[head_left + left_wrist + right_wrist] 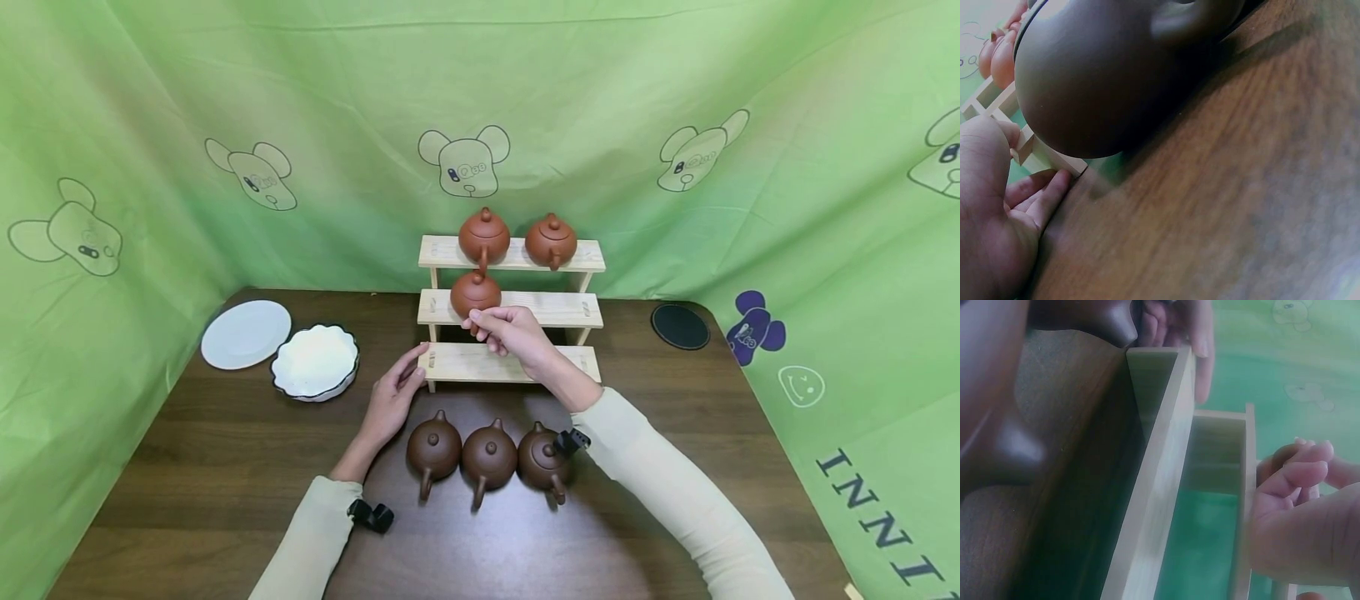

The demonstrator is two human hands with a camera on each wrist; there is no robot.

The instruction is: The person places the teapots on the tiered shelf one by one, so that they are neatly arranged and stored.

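A reddish-brown clay teapot (474, 293) sits on the middle step of a light wooden three-step rack (551, 308). My right hand (513, 333) pinches its handle, which the fingers partly cover. At the left end of the lowest step, my left hand (393, 398) grips the board, with thumb and fingers on different sides of it; the left wrist view shows these fingers (1054, 194) against the wood. Two more reddish teapots, one at left (480, 237) and one at right (551, 240), stand on the top step.
Three dark brown teapots (490, 454) stand in a row before the rack, the rightmost close under my right wrist. To the left are a white oval plate (246, 333) and a white scalloped bowl (315, 362). A black round coaster (680, 326) lies at right. Green cloth (337, 242) surrounds the table.
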